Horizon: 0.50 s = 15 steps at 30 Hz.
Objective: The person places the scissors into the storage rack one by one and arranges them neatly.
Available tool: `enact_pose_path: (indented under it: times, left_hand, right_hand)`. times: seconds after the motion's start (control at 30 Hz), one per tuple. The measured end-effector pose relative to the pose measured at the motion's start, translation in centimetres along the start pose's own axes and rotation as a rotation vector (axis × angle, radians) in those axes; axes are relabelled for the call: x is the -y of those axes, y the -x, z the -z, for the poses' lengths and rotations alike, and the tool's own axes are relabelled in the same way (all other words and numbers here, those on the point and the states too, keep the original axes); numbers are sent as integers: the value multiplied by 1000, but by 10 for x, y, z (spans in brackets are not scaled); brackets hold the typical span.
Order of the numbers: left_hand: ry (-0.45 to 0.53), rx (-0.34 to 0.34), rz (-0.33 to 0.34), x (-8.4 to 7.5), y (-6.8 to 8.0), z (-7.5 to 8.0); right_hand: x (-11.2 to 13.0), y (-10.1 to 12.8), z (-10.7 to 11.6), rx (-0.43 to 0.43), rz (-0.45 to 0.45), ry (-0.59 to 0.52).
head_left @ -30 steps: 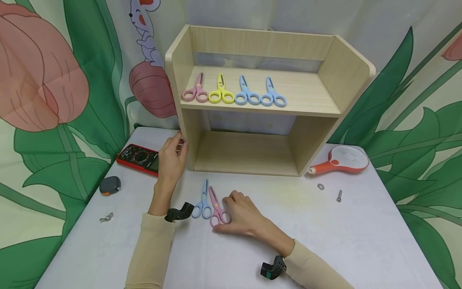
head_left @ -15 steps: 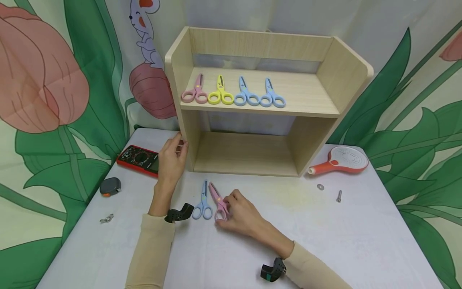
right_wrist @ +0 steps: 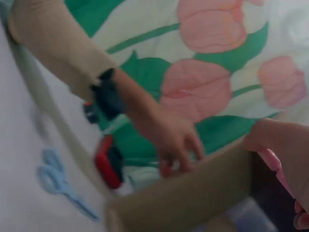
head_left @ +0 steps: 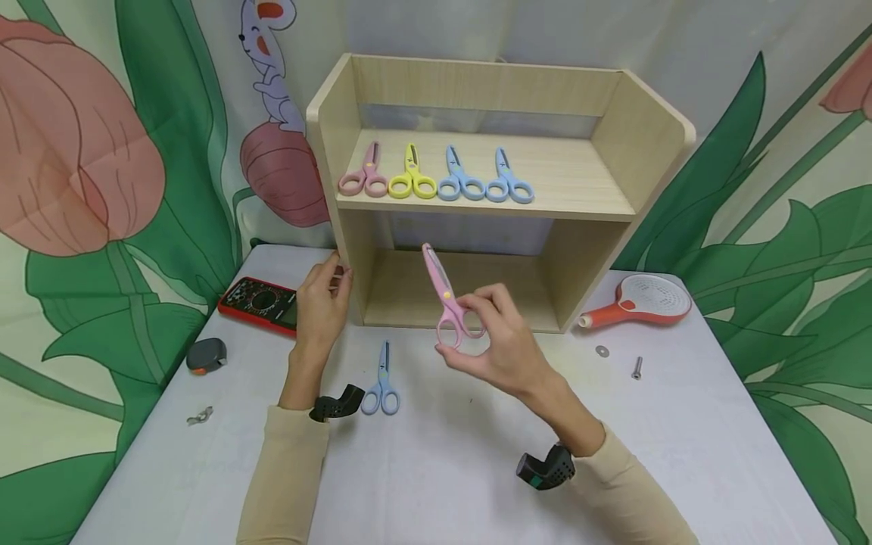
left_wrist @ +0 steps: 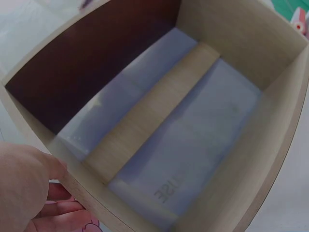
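My right hand (head_left: 507, 344) pinches the handles of a pink pair of scissors (head_left: 446, 291), blades up, in front of the shelf's lower compartment. In the right wrist view the hand (right_wrist: 289, 150) hides most of them. My left hand (head_left: 323, 303) rests with loosely bent fingers at the outer left side of the wooden shelf (head_left: 490, 213); the left wrist view has this hand (left_wrist: 29, 193) against the side panel's edge. Blue scissors (head_left: 383, 382) lie on the table. A row on the upper board has pink scissors (head_left: 364, 174), yellow scissors (head_left: 412, 175) and two blue pairs.
Left on the white table are a red-edged multimeter (head_left: 259, 304), a tape measure (head_left: 207, 355) and a small metal piece (head_left: 200, 415). To the right lie a red-and-white paddle-shaped device (head_left: 643, 300), a washer (head_left: 602, 351) and a bolt (head_left: 636, 369).
My right hand has taken hold of the pink scissors beside the blue pair and lifted them off the table, up and toward the shelf. The left hand stays at the side panel.
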<state>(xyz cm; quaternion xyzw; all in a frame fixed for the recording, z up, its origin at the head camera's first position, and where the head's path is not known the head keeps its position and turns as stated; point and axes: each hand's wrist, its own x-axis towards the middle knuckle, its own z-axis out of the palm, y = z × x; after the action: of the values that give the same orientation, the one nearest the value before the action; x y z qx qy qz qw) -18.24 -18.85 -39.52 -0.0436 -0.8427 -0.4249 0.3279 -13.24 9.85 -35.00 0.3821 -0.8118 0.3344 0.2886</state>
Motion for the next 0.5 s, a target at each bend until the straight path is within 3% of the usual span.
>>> enact_pose_path:
  times: [0.23,0.37,0.5]
  left_hand:
    - [-17,1,-3,0,1,-1]
    - [-16,3,-1,0,1,-1]
    - [-12,1,-7,0,1,-1]
  right_hand:
    - [-16,-35,49,-138,-3,126]
    - [-28,-50,75,-170,-124,180]
    - [-41,-68,96,-150,-284,246]
